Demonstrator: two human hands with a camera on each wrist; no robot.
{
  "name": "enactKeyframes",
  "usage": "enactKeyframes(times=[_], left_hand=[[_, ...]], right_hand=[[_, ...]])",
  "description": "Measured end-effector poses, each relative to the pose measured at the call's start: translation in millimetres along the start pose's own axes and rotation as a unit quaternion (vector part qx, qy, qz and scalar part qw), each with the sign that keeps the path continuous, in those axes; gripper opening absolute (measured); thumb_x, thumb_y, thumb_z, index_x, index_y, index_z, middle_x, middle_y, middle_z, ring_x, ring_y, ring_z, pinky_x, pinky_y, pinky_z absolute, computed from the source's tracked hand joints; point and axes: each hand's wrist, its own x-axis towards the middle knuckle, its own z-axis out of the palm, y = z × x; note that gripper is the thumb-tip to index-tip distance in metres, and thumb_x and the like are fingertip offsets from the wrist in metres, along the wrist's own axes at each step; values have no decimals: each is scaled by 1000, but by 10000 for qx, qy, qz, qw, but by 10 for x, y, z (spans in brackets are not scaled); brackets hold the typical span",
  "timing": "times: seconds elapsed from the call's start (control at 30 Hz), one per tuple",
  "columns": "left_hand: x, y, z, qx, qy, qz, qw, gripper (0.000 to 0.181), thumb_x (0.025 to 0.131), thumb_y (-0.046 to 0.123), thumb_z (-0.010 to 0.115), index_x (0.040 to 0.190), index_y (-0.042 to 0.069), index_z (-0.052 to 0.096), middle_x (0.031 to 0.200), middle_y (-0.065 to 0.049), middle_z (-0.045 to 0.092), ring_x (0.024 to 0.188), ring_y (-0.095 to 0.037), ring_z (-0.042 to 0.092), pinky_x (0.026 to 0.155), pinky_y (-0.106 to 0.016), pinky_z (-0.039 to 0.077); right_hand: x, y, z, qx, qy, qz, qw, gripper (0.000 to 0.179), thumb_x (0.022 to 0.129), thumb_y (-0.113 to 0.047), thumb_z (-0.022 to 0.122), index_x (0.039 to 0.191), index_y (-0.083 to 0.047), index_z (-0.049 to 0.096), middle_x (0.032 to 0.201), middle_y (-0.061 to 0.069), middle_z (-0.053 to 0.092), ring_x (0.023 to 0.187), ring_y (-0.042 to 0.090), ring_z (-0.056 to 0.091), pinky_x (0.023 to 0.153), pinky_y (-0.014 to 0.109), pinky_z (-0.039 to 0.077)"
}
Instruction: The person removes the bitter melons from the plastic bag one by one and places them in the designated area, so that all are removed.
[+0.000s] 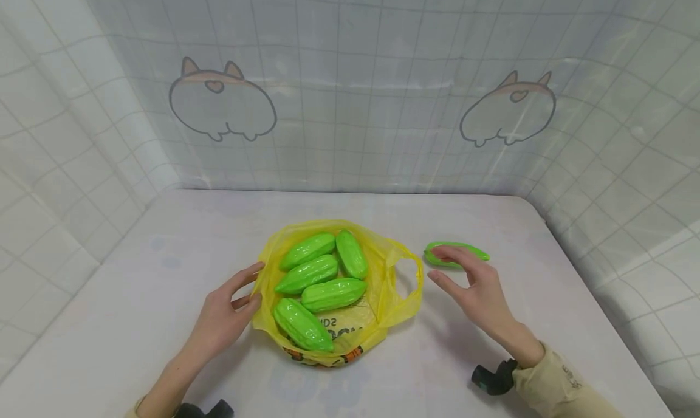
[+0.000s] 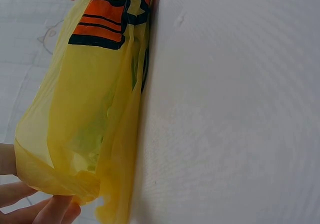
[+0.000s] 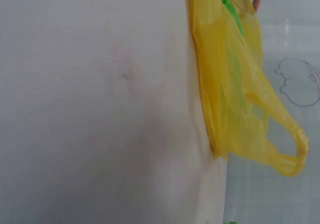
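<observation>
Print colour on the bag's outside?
The print is orange and black; the left wrist view shows it best.

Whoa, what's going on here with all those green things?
A person's left hand holds the rim of a yellow plastic bag that sits open on the table. Five shiny green vegetables lie inside it. The right hand, with thumb and fingers apart, is at one more green vegetable lying outside the bag; I can't tell whether it touches it.

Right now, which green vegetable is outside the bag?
The vegetable by your right hand, on the table; the other five lie inside the yellow bag.
</observation>
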Motion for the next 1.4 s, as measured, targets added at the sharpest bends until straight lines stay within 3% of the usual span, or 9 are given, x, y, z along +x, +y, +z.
enactKeyframes(times=[0.2, 0.37, 0.57, 0.8, 1.07, 1.4], left_hand=[[5, 7, -2, 1, 15, 45, 10000, 55, 96, 4, 57, 149, 13, 46, 145, -19, 52, 129, -39, 54, 94, -41, 57], [16, 7, 5, -21, 8, 23, 10000, 54, 96, 4, 56, 149, 13, 47, 145, -17, 53, 131, -38, 53, 95, -40, 56], [30, 0, 16, -86, -48, -47, 9999, 55, 96, 4, 55, 149, 14, 46, 146, -17, 52, 131, -37, 53, 96, -40, 56], [19, 12, 9, -175, -25, -31, 9998, 54, 96, 3, 57, 148, 14, 47, 147, -17, 51, 131, -38, 53, 96, -40, 56], [13, 19, 1, -110, 16, -29, 9999, 54, 96, 2, 56, 148, 14, 47, 147, -17, 51, 131, -38, 53, 96, -40, 56], [4, 11, 5, -8, 34, 31, 10000, 54, 96, 4, 56, 148, 13, 47, 145, -17, 54, 130, -37, 54, 95, -41, 57]], right_hand=[[-2, -5, 24, -152, -199, -129, 9996, 49, 77, 7, 80, 123, -4, 67, 119, 13, 68, 110, 12, 62, 100, 17, 52], [13, -23, 73, -93, -278, -297, 9991, 49, 76, 8, 80, 122, -2, 67, 117, 14, 69, 108, 13, 63, 98, 19, 53], [23, -35, 147, -132, -382, -348, 9986, 47, 76, 4, 81, 121, -2, 68, 116, 10, 70, 105, 23, 64, 97, 18, 53], [21, -51, 246, -522, -576, -245, 9967, 46, 80, -6, 82, 123, -12, 68, 118, -2, 70, 103, 14, 63, 95, 18, 52], [34, -70, 393, -558, -611, -572, 9949, 45, 79, -8, 83, 122, -10, 68, 118, 3, 71, 100, 22, 64, 87, 25, 56], [37, -64, 527, -357, -813, -591, 9943, 40, 82, -7, 81, 120, -10, 69, 116, 5, 71, 100, 22, 65, 91, 28, 56]])
